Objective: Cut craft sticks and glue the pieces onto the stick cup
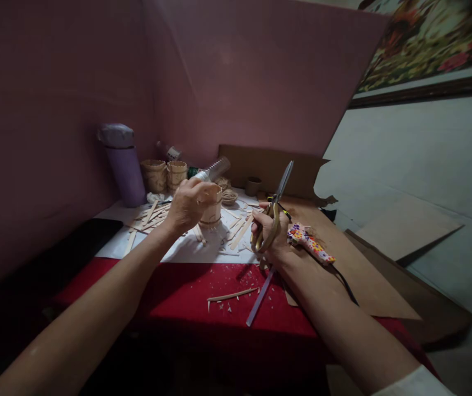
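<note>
My left hand (187,204) is closed around the rim of a small wooden stick cup (211,213) standing on white paper (186,248). A clear glue bottle (213,169) points up and right just behind that hand; I cannot tell whether the hand grips it too. My right hand (269,234) is wrapped through the gold handles of scissors (275,206), blades pointing up and closed. A glue gun with a flowered pattern (310,243) lies just right of that hand on brown cardboard (355,264).
Loose wooden sticks (149,215) litter the paper, and one (232,295) lies on the red cloth beside a glue stick (260,297). Two finished stick cups (165,175), a purple flask (123,165) and a small basket (229,196) stand at the back. Pink walls close the left.
</note>
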The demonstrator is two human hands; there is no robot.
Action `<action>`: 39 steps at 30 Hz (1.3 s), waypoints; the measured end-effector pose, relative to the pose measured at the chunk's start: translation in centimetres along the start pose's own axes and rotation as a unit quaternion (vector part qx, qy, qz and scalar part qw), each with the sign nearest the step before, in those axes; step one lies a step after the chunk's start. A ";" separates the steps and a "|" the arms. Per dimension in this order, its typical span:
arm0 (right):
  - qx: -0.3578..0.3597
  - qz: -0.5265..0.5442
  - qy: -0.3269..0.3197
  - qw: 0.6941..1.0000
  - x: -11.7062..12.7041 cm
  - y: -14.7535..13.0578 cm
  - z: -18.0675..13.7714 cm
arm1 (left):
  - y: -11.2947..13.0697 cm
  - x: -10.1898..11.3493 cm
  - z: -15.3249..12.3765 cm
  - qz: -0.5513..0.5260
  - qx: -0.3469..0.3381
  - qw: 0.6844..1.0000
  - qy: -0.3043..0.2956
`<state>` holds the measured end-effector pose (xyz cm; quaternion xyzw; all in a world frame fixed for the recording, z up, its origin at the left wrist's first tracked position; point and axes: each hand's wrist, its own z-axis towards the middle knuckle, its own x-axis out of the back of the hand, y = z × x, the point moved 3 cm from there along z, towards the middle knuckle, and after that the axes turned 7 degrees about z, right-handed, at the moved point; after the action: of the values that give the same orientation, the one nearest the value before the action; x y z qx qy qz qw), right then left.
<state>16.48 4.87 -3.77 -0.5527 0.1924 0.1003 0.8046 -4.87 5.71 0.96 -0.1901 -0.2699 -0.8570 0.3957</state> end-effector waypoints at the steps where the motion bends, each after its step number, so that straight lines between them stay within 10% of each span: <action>1: 0.000 0.000 0.001 1.000 0.0 0.0 0.0 | -0.1 0.3 0.2 -0.015 0.003 1.000 0.019; 4: -0.001 -0.010 0.006 1.000 0.0 0.0 0.0 | -0.9 1.1 0.4 -0.086 0.069 0.992 0.062; 10: -0.006 -0.012 0.005 1.000 0.0 -0.1 -0.3 | -2.4 -0.8 0.2 -0.352 0.250 0.899 -0.066; 39: 0.002 -0.025 0.009 1.000 -0.1 -0.1 -0.3 | -1.8 -2.3 -0.8 -0.309 0.226 0.922 -0.059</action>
<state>16.32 4.57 -3.75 -0.5566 0.1855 0.0749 0.8063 -4.96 7.51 -1.45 -0.0534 -0.5246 -0.8401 0.1274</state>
